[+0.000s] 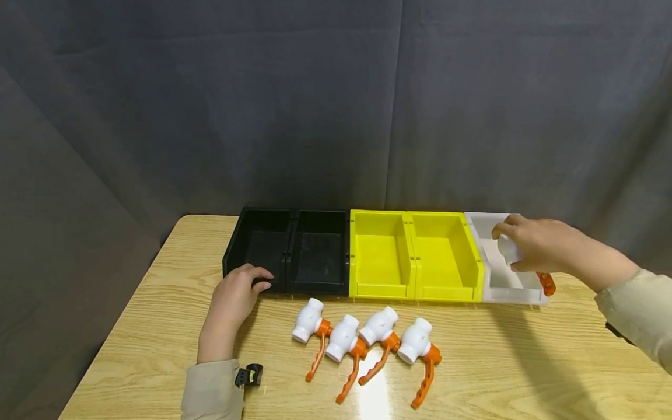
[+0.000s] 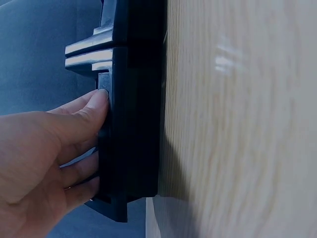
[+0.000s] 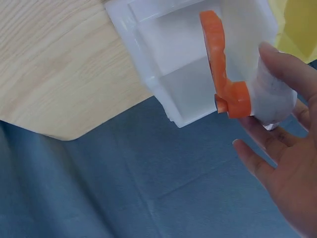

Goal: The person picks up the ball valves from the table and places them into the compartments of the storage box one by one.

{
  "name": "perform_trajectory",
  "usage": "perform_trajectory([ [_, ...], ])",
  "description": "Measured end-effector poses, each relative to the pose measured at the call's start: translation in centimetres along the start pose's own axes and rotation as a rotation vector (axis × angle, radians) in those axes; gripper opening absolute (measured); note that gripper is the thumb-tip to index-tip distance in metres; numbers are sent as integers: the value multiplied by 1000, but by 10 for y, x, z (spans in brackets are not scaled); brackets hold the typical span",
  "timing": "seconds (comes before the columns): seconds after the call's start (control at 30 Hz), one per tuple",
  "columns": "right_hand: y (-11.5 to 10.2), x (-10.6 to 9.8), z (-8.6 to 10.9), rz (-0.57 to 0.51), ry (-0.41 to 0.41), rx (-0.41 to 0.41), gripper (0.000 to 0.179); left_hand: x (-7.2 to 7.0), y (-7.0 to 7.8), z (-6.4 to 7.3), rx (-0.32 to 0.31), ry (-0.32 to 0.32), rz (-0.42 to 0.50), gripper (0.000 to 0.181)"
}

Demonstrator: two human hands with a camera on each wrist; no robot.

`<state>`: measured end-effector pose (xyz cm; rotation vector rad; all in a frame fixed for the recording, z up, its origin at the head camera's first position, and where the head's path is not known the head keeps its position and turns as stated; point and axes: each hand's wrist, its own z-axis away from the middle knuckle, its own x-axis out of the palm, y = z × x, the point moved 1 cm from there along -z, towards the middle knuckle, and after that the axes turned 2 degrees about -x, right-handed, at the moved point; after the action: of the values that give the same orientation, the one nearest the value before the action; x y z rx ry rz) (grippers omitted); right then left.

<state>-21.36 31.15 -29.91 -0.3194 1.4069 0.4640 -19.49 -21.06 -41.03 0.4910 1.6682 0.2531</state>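
My right hand (image 1: 548, 244) grips a white ball valve (image 3: 272, 96) with an orange lever handle (image 3: 214, 47). It holds the valve over the white bin (image 1: 517, 296) at the right end of the row, the lever pointing toward the bin's front. My left hand (image 1: 237, 294) is at the front of the leftmost black bin (image 1: 262, 248). In the left wrist view its thumb presses the outside of that bin's front lip (image 2: 105, 82), with the other fingers behind the lip. Several more ball valves (image 1: 343, 337), white with orange levers, lie on the table in front of the bins.
Between the white bin and the leftmost one stand another black bin (image 1: 320, 256) and two yellow bins (image 1: 382, 256) (image 1: 441, 256), side by side. The wooden table (image 1: 152, 326) ends at a dark grey curtain (image 1: 315, 105) behind the row.
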Motion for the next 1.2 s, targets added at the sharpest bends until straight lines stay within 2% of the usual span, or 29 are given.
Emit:
perform_trajectory([
  [0.37, 10, 11, -21, -51, -36, 43, 60, 3, 0, 0, 8, -1, 2, 16],
  [0.63, 24, 29, -32, -59, -39, 47, 60, 3, 4, 0, 1, -8, -3, 16],
  [0.8, 29, 41, -37, -109, -51, 58, 56, 3, 6, -2, -1, -4, -5, 15],
  [1.07, 30, 52, -40, -94, -55, 74, 57, 4, 8, -3, 4, -5, 1, 14],
  [1.2, 31, 57, -40, -90, -35, 57, 58, 5, 10, -3, 4, 0, 5, 14],
])
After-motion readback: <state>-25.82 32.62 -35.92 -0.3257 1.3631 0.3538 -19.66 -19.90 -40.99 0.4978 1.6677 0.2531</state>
